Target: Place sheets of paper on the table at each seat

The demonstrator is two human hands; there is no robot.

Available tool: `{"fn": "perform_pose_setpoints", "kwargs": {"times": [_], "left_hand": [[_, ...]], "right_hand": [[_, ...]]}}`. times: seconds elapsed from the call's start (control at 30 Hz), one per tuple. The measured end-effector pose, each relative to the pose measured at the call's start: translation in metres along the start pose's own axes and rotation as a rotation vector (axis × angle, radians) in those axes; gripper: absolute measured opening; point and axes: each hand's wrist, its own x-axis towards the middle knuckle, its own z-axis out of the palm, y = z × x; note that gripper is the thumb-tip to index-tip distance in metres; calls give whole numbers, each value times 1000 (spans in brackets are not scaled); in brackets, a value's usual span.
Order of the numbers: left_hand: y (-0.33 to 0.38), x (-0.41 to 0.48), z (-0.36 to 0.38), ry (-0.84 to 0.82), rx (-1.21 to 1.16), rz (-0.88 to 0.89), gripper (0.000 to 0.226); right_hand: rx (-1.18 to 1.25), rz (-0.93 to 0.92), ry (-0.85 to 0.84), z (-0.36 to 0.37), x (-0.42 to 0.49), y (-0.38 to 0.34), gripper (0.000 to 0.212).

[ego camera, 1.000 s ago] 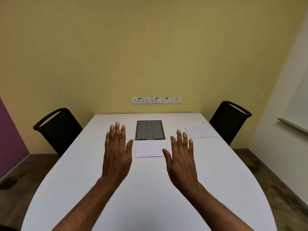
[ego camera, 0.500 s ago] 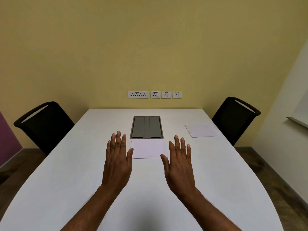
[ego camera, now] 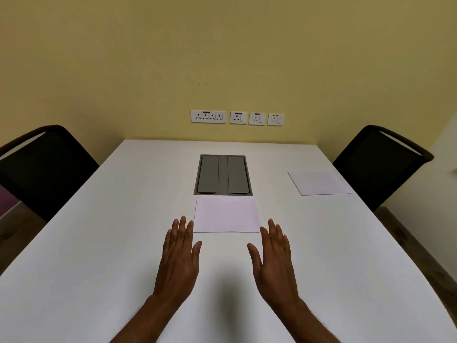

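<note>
**deskguy:** so what are the hands doing here?

**papertrail:** Both are flat and holding nothing. The left hand (ego camera: 178, 263) and right hand (ego camera: 274, 266) are palm-down, with straight fingers close together and thumbs angled in toward each other. They're on the near side of the cable box (ego camera: 223, 175), one either side of its centre line, with a gap between them. Can't tell if they're actually resting on the table (ego camera: 99, 243) or hovering just over it.

**deskguy:** and the paper?

**papertrail:** The centre sheet (ego camera: 227, 214) lies flat just on the near side of the cable box, its far edge almost at the box frame. The fingertips reach about level with its near corners, and neither hand is gripping it. The second sheet (ego camera: 319, 182) is well off to the right of the box, lying flat in front of the right chair (ego camera: 378, 162).

**deskguy:** anything in the box?

**papertrail:** Dunno. It's grey, set into the tabletop, and both flaps (ego camera: 209, 174) are shut, so the inside is hidden. The left chair (ego camera: 42, 167) is well off to the left of the box. The wall sockets (ego camera: 237, 118) are on the yellow wall beyond it.
</note>
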Motion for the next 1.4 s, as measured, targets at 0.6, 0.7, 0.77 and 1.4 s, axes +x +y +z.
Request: {"fn": "perform_pose_setpoints", "kwargs": {"times": [0.6,0.7,0.77,1.4], "left_hand": [[-121,31,186,-248,-308,-455,58],[-131,37,206,-223,-341,-527,57],[-135,42,218,-185,-336,-534,57],[-142,67,245,-28,-234,-426,50]], "right_hand": [[120,343,-99,185,70,118,67],[152,437,-92,206,82,138,70],[134,466,-85,220,88,149,73],[32,520,175,253,123,162,52]]}}
